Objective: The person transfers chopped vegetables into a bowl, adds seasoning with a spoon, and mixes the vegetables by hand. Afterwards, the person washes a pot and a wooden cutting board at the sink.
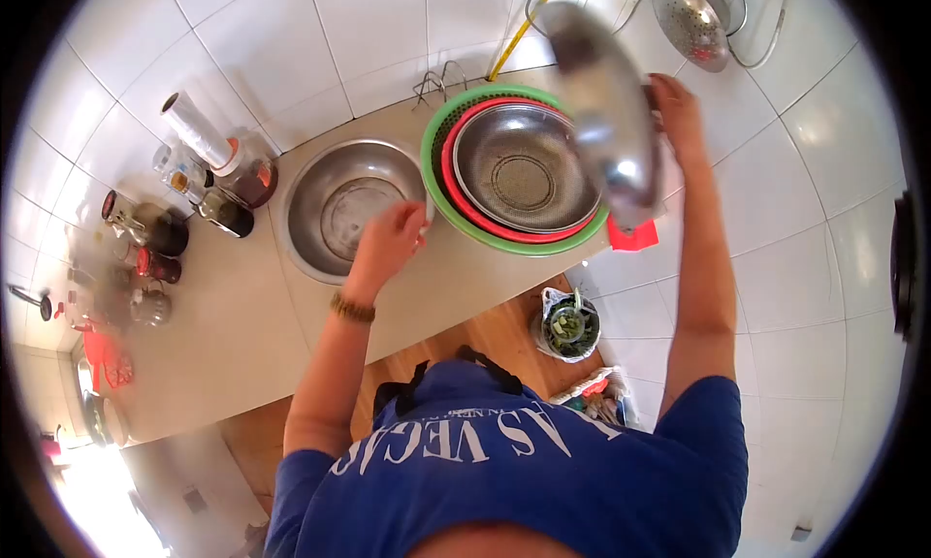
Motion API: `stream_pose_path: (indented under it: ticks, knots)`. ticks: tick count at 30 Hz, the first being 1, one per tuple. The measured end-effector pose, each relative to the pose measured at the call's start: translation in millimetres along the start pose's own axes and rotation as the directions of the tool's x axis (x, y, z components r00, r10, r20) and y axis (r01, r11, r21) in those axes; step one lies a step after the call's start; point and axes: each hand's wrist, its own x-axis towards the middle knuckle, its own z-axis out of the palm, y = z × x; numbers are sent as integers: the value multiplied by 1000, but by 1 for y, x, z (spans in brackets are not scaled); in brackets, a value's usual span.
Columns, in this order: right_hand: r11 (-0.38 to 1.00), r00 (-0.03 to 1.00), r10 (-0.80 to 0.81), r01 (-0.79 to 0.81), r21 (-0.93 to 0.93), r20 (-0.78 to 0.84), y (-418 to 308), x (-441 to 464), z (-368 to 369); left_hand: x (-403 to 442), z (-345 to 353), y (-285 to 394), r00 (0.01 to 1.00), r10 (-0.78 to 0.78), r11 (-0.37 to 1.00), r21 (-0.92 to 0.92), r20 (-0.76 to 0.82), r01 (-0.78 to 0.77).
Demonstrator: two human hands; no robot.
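My right hand (676, 117) grips a shiny metal bowl (606, 112) by its far side. The bowl is tipped on edge, blurred, and raised at the right of the nested basins. Under it stand a metal strainer (524, 175), a red basin (449, 175) and a green plastic basket (433, 185), one inside another. My left hand (393, 240) is over the right rim of a steel basin (308, 253) on the counter. Its fingers are curled together, and a small pale and red bit shows at their tips; what it is I cannot make out.
Bottles and jars (225, 209) line the counter's left part, with a roll of plastic film (197, 129) behind. A perforated ladle-like metal utensil (690, 25) hangs on the tiled wall. Bags with green scraps (570, 327) stand on the floor below the counter (223, 335).
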Motion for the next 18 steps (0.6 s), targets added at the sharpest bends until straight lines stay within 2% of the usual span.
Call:
stream_pose_path:
  ticks: [1, 2, 4, 5, 7, 8, 10, 11, 13, 14, 15, 17, 18]
  knots:
    - [983, 990, 138, -136, 123, -13, -15, -7, -33, 15, 8, 13, 999, -36, 993, 111, 19, 33]
    - [966, 989, 135, -119, 228, -59, -10, -15, -56, 30, 14, 24, 997, -73, 973, 221, 34, 64]
    - [921, 981, 134, -71, 383, -140, 0, -35, -100, 79, 30, 7, 997, 41, 847, 531, -62, -1]
    - [914, 977, 142, -67, 399, -160, 3, -48, -113, 89, 38, 14, 997, 42, 850, 526, -65, -2]
    - [913, 970, 176, -98, 396, -166, 12, -75, -131, 105, 51, 27, 993, 107, 604, 797, -48, -26]
    - [915, 969, 187, -112, 388, -163, 16, -88, -135, 114, 53, 27, 993, 106, 606, 795, -52, -23]
    - [922, 969, 204, -142, 361, -139, 20, -104, -138, 130, 57, 22, 996, -5, 438, 896, 84, -73]
    - [927, 972, 198, -145, 345, -124, 22, -114, -137, 140, 59, 21, 997, -6, 445, 893, 75, -65]
    - [924, 970, 221, -174, 341, -104, 17, -120, -125, 149, 57, 26, 992, -117, 463, 887, 50, 10]
    - [875, 940, 333, -280, 395, -71, 9, -120, -117, 149, 54, 30, 993, -100, 540, 842, 62, 2]
    - [908, 951, 296, -253, 333, -86, -5, -117, -111, 144, 51, 40, 994, -100, 540, 842, 51, 11]
    - [921, 945, 317, -287, 264, -80, -28, -112, -96, 137, 41, 58, 972, -228, 836, 522, 52, 168]
    - [922, 949, 306, -276, 273, -72, -32, -107, -89, 133, 33, 61, 973, -227, 836, 519, 35, 176]
